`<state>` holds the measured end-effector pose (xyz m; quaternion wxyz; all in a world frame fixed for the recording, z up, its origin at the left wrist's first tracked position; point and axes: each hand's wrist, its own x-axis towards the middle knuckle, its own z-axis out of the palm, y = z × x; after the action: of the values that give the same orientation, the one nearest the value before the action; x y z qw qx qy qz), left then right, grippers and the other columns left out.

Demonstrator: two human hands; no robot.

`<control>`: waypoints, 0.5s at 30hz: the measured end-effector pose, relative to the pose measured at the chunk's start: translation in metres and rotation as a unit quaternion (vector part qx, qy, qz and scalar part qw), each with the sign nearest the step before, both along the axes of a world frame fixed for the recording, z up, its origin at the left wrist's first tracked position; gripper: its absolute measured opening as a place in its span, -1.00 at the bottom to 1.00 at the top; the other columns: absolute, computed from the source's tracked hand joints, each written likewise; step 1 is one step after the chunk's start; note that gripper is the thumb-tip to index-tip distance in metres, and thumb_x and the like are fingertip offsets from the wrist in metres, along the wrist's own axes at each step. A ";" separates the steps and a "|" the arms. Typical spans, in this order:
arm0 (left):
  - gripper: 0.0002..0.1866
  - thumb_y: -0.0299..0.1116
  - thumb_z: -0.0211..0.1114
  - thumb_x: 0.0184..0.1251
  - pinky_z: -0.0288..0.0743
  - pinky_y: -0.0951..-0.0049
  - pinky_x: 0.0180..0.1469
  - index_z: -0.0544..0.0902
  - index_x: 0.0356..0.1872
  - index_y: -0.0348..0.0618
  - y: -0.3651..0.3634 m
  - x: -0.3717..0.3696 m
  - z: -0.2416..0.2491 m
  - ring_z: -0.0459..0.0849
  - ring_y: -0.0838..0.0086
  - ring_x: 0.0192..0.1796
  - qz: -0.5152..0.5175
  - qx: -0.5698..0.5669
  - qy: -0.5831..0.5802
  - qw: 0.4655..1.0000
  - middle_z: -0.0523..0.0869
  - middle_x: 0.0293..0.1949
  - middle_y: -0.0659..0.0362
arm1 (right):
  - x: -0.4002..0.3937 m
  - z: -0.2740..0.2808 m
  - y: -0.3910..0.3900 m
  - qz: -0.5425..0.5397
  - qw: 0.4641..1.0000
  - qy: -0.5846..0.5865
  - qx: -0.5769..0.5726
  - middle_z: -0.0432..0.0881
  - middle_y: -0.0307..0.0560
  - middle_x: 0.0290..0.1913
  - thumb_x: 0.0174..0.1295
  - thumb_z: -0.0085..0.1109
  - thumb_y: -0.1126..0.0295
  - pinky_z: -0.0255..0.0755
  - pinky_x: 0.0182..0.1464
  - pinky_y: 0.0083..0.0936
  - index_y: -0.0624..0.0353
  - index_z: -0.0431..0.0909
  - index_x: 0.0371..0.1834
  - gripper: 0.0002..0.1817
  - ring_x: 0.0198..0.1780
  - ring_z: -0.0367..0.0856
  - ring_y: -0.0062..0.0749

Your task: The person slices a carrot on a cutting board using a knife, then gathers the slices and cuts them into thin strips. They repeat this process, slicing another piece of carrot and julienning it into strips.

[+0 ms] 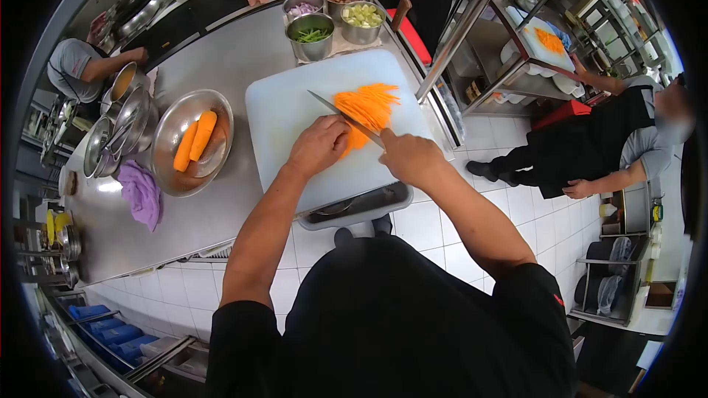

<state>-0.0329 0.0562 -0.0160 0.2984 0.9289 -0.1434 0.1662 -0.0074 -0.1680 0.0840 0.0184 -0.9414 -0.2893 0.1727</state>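
Observation:
My right hand (409, 156) is wrapped round the handle of a kitchen knife (341, 112), its blade pointing up and left across the carrot. Beside the blade, my left hand (321, 144) has its fingers curled down on the carrot, partly hiding what they press. Thin carrot strips (366, 107) lie in a fanned heap beyond the knife. All of this rests on a white cutting board (284, 103). To the left, two whole peeled carrots (198, 138) sit in a steel bowl (221, 107).
Steel pots of chopped vegetables, including green strips (310, 35) and pale cubes (361, 16), stand behind the board. A purple cloth (140, 193) and stacked steel bowls (125, 121) are at left. A grey bin (361, 210) sits below the board. A co-worker (605, 136) stands at right, another (77, 70) far left.

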 end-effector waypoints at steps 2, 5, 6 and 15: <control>-0.79 -0.44 0.34 0.31 0.62 0.21 0.18 0.71 -0.05 -0.11 0.000 0.001 0.001 0.68 0.17 0.15 -0.005 -0.007 -0.003 1.000 0.72 0.08 0.13 | 0.000 -0.014 0.000 -0.007 1.000 -0.003 0.019 0.79 0.12 -0.26 0.42 0.24 0.16 0.66 -0.12 -0.04 0.18 0.43 0.12 -0.61 -0.16 0.82 0.08; -0.80 -0.44 0.35 0.31 0.62 0.21 0.18 0.72 -0.06 -0.12 0.001 0.003 -0.003 0.68 0.17 0.14 -0.011 0.005 -0.027 1.000 0.72 0.07 0.14 | 0.012 -0.040 0.005 -0.013 0.999 -0.006 0.046 0.79 0.14 -0.23 0.43 0.23 0.16 0.66 -0.09 -0.03 0.17 0.44 0.11 -0.62 -0.13 0.82 0.09; -0.80 -0.44 0.35 0.31 0.62 0.21 0.18 0.72 -0.06 -0.12 0.000 0.001 -0.002 0.68 0.17 0.14 -0.014 0.017 -0.037 0.999 0.72 0.07 0.14 | 0.017 -0.031 0.012 -0.008 0.999 -0.008 0.038 0.79 0.14 -0.23 0.43 0.23 0.16 0.65 -0.09 -0.03 0.17 0.44 0.11 -0.63 -0.13 0.82 0.09; -0.80 -0.44 0.35 0.29 0.62 0.24 0.18 0.73 -0.07 -0.10 0.000 0.001 -0.003 0.70 0.19 0.11 0.000 0.020 -0.034 0.999 0.74 0.04 0.15 | 0.000 -0.029 0.001 -0.012 0.998 -0.003 0.063 0.79 0.13 -0.21 0.43 0.21 0.21 0.66 -0.09 -0.06 0.16 0.48 0.07 -0.69 -0.16 0.82 0.06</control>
<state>-0.0316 0.0566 -0.0191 0.2749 0.9286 -0.1561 0.1946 -0.0078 -0.1667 0.0547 0.0784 -0.9424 -0.2882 0.1507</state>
